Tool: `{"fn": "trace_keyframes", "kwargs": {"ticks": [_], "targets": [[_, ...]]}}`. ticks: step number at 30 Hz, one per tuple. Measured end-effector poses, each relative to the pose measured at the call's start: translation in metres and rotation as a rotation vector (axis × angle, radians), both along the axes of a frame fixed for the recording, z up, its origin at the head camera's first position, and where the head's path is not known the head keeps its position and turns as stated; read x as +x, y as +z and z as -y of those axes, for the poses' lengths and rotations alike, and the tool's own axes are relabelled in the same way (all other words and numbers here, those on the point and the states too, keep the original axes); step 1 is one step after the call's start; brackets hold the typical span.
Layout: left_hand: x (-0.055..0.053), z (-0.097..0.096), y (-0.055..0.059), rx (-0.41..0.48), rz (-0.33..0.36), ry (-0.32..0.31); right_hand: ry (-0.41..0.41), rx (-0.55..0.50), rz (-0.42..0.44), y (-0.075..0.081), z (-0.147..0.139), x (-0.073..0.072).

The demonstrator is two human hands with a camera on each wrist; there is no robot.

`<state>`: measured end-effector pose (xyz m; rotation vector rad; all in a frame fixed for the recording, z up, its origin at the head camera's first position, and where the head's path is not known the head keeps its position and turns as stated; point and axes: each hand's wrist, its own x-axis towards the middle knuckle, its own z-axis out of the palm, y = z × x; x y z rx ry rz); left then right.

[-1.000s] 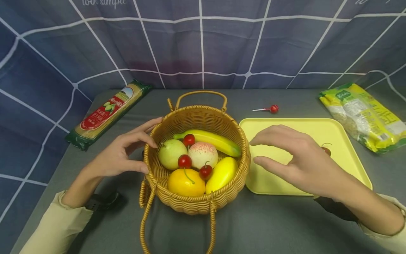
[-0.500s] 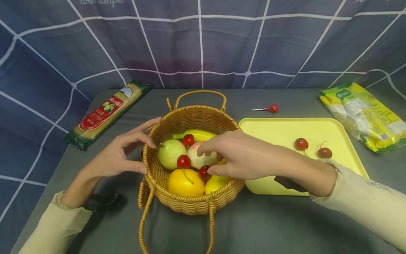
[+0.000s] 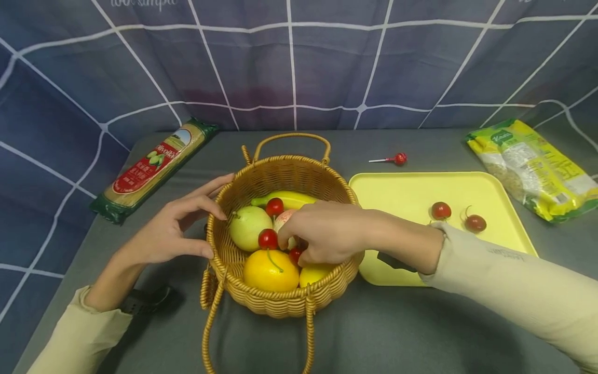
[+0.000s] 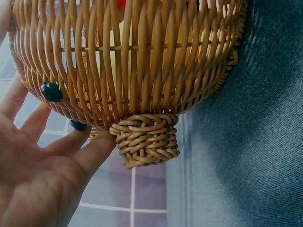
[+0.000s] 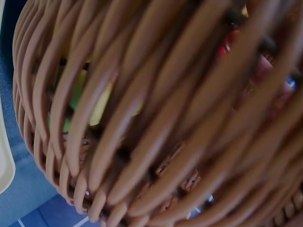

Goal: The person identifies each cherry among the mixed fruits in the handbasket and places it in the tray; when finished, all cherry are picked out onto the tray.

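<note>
A round wicker basket (image 3: 286,306) holds a green pear (image 3: 247,231), a peach (image 3: 282,220), a banana (image 3: 285,198), an orange fruit (image 3: 270,274), a yellow fruit (image 3: 314,275) and red cherries (image 3: 268,239). My left hand (image 3: 179,226) rests against the basket's left side, fingers spread at the rim. In the left wrist view its fingers reach along the wickerwork (image 4: 147,61). Inside the basket, my right hand (image 3: 327,231) has its thumb and fingers curled round a cherry (image 3: 295,254), partly hidden. The wicker wall (image 5: 142,94) hides the right hand in the right wrist view.
A yellow tray (image 3: 397,189) with two cherries (image 3: 441,210) stands right of the basket. Behind it lies a lollipop (image 3: 397,159). A spaghetti pack (image 3: 151,171) lies at the back left, a yellow-green food bag (image 3: 532,169) at the far right. One basket handle (image 3: 207,332) hangs toward the front.
My right hand has moved left from over the tray into the basket, and its fingers have closed round a cherry. My left hand has stayed at the rim.
</note>
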<state>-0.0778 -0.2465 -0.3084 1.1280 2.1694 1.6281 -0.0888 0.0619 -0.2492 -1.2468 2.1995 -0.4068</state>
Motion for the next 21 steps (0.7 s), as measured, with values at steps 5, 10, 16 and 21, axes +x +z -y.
{"fn": "trace_keyframes", "kwargs": {"ticks": [5,10,16,21], "targets": [[0.001,-0.0001,0.0007,-0.01,-0.001,0.007,0.001,0.046,-0.032,-0.0034,0.003,-0.0001],[0.002,0.0001,0.0009,-0.014,0.004,0.013,-0.006,0.075,-0.057,-0.0047,0.0037,0.001],[0.002,-0.0009,0.0011,-0.017,0.006,0.015,0.002,0.011,-0.081,-0.0067,0.0018,0.0013],[0.0028,-0.0003,0.0012,-0.02,0.004,0.016,0.014,-0.094,-0.103,-0.0071,-0.0014,0.0018]]}}
